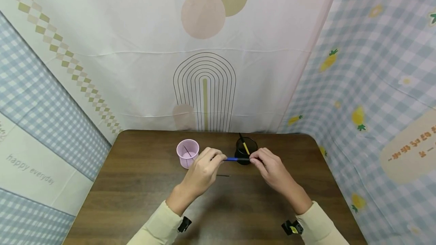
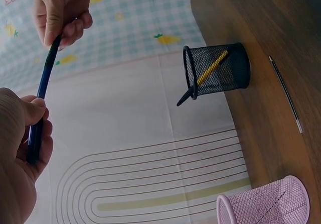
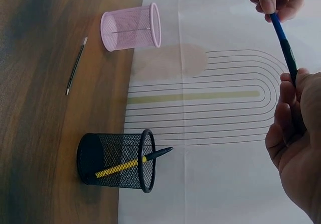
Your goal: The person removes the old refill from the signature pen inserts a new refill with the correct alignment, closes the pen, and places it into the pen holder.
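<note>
Between my two hands a blue pen (image 1: 232, 159) with a black end is held level above the table. My left hand (image 1: 203, 167) pinches its blue part. The black end is gripped by the fingertips of my right hand (image 1: 270, 167). Behind the pen stands a black mesh pen holder (image 2: 216, 71) with a yellow and black pen (image 3: 120, 168) leaning in it. To the left is a pink mesh pen holder (image 3: 131, 28), a thin dark stick visible inside. A thin pen refill (image 2: 286, 94) lies on the table, partly covered by my left hand in the head view.
The brown wooden table (image 1: 136, 184) ends at a white patterned cloth (image 1: 143, 82) behind the holders. Blue checked cloth (image 1: 357, 86) hangs at the right, and more checked cloth (image 1: 51, 86) at the left.
</note>
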Demonstrator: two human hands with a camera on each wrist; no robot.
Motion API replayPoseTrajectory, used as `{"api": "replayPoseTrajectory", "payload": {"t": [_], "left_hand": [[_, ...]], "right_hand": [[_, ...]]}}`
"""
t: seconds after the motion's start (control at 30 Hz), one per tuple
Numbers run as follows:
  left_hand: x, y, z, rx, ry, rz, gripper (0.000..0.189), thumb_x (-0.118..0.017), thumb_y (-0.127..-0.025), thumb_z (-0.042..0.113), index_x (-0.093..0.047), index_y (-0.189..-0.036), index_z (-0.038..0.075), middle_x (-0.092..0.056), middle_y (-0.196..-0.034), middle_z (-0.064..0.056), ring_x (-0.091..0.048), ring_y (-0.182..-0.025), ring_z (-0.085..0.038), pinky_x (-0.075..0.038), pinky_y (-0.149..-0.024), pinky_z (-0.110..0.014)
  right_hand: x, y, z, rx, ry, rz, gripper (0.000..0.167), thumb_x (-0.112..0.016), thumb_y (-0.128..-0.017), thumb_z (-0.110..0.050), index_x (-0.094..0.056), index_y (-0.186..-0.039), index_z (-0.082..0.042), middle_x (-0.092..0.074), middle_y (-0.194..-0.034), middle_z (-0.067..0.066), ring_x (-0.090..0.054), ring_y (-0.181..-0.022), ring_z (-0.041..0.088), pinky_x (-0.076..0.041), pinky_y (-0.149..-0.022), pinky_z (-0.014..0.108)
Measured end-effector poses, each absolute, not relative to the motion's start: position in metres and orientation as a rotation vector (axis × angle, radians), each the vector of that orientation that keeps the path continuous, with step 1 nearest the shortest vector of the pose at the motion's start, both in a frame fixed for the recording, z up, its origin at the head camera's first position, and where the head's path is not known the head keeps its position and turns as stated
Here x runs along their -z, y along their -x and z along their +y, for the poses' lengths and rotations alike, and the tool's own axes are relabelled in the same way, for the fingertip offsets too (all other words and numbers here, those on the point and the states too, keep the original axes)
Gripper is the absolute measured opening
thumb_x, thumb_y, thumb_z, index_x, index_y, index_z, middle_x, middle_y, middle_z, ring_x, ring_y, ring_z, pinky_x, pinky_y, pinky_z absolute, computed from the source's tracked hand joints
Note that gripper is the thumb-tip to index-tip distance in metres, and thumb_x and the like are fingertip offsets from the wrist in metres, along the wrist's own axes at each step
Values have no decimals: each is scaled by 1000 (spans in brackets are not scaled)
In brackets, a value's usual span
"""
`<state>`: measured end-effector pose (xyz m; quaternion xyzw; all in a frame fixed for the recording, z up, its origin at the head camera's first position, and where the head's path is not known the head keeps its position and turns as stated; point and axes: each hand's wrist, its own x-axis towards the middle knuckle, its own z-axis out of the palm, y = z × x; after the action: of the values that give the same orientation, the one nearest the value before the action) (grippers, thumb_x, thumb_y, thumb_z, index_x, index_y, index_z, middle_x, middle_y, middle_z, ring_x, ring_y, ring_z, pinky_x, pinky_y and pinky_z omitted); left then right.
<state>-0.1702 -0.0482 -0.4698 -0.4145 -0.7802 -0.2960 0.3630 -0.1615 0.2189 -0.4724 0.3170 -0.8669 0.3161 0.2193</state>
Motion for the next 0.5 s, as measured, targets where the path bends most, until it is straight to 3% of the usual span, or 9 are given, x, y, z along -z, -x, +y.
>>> {"api": "replayPoseTrajectory", "payload": {"t": [0.17, 0.33, 0.5], "left_hand": [[471, 170, -49, 760, 1066, -2004, 5, -68, -95, 4, -71, -99, 3, -68, -97, -6, -64, -90, -19, -55, -80, -28], [472, 171, -50, 768, 1062, -2004, 6, -69, -95, 5, -71, -100, 3, -67, -97, -6, -63, -90, -19, -55, -80, -28], [472, 171, -51, 785, 1057, -2012, 6, -70, -94, 4, -71, -100, 3, -67, -97, -5, -63, -90, -19, -55, -80, -28]], "right_hand": [[474, 162, 218, -869, -872, -2405, 16, -69, -93, 3, -67, -99, -12, -64, -90, -4, -51, -80, 4, -45, -67, 18], [473, 160, 219, -897, -823, -2467, 15, -65, -98, -4, -70, -110, -11, -65, -93, -4, -54, -83, 3, -49, -67, 22], [470, 158, 220, -947, -831, -2443, 25, -75, -91, -4, -70, -116, -9, -66, -99, -1, -57, -87, 4, -50, -71, 17]]}}
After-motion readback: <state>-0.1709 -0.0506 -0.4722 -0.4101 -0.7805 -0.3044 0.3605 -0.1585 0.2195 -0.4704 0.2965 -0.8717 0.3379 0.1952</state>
